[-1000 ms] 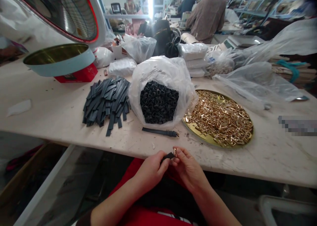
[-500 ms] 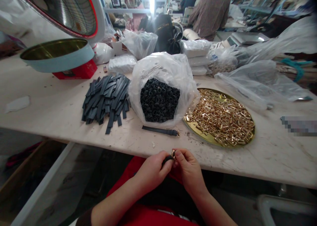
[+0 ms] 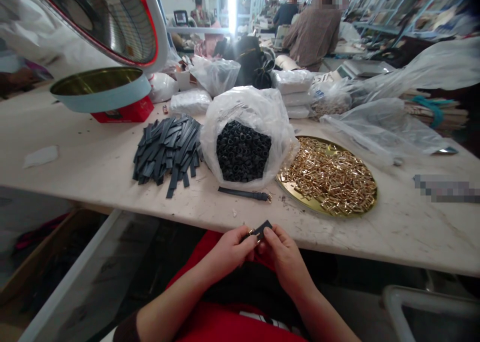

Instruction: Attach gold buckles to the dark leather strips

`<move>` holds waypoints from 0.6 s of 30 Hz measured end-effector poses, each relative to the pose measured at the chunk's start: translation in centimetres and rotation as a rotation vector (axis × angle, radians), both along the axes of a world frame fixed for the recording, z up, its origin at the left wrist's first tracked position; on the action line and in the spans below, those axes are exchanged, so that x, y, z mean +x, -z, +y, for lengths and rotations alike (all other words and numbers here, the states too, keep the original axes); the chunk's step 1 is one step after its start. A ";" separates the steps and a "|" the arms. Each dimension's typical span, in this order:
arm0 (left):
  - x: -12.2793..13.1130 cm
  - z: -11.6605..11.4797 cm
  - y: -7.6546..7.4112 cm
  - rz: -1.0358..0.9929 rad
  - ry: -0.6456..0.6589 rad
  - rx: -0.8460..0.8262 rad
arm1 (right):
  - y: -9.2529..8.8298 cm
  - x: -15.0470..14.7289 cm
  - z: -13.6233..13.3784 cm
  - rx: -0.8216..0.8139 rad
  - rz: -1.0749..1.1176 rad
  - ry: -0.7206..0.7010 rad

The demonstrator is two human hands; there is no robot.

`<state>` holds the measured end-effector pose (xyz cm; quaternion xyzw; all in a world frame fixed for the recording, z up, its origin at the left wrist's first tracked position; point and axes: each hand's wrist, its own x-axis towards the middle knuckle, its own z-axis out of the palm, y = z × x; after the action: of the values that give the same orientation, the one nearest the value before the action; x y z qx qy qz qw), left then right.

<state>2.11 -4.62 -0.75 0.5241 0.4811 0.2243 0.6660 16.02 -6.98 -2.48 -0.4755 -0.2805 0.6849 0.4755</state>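
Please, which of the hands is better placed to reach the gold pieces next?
Probably the right hand: it is nearer the gold pieces, though both it and the left hand hold a dark strap.

Left hand and right hand pinch a dark strap — gold buckle on it.

There are two hands, one held strap, one fan.

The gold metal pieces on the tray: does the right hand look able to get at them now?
Probably yes: the gold metal pieces lie uncovered and nothing tall stands between them and the right hand, though it may need to release the black strap first.
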 end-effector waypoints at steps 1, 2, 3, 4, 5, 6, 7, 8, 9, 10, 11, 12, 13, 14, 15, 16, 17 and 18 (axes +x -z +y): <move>0.0 -0.1 0.0 0.001 0.005 -0.014 | 0.0 0.0 0.0 -0.006 0.032 -0.016; 0.0 -0.1 0.0 0.003 0.007 -0.022 | -0.1 -0.1 0.0 0.005 0.023 -0.022; -0.1 -0.2 -0.1 0.005 0.003 -0.026 | -0.1 -0.1 -0.1 0.036 -0.031 -0.012; -0.1 -0.2 -0.2 0.004 -0.004 -0.030 | -0.1 -0.2 -0.1 0.079 -0.120 0.010; -0.1 -0.2 -0.3 0.001 -0.010 -0.036 | -0.2 -0.3 -0.1 0.124 -0.216 0.035; 0.0 -0.2 -0.5 -0.001 -0.018 -0.043 | -0.2 -0.4 0.0 0.161 -0.302 0.058; 0.0 -0.2 -0.7 -0.001 -0.026 -0.048 | -0.3 -0.4 0.0 0.187 -0.366 0.072; 0.0 -0.2 -0.9 -0.002 -0.033 -0.051 | -0.3 -0.5 0.1 0.204 -0.406 0.079; 0.1 -0.2 -1.0 -0.003 -0.037 -0.055 | -0.3 -0.5 0.2 0.211 -0.430 0.075; 0.1 -0.1 -1.0 -0.002 -0.039 -0.058 | -0.3 -0.4 0.2 0.216 -0.448 0.065; 0.2 0.0 -1.0 0.000 -0.041 -0.062 | -0.2 -0.4 0.3 0.226 -0.477 0.057; 0.2 0.1 -0.9 0.003 -0.040 -0.067 | 0.0 -0.3 0.3 0.248 -0.529 0.057; 0.2 0.2 -0.7 0.009 -0.035 -0.075 | 0.2 -0.1 0.3 0.287 -0.604 0.064; 0.1 0.3 -0.5 0.014 -0.032 -0.078 | 0.4 0.0 0.2 0.353 -0.693 0.070; 0.1 0.4 -0.3 0.019 -0.028 -0.075 | 0.7 0.2 0.2 0.448 -0.783 0.077; 0.0 0.5 -0.1 0.028 -0.024 -0.063 | 0.9 0.4 0.1 0.559 -0.857 0.076; 0.0 0.5 0.0 0.040 -0.019 -0.040 | 1.1 0.6 0.1 0.669 -0.904 0.067; 0.0 0.6 0.0 0.058 -0.015 -0.011 | 1.2 0.8 0.1 0.753 -0.920 0.049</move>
<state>2.07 -4.07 -0.80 0.5231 0.5052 0.2113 0.6530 16.85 -6.87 -3.68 -0.5285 -0.6703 0.2505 0.4568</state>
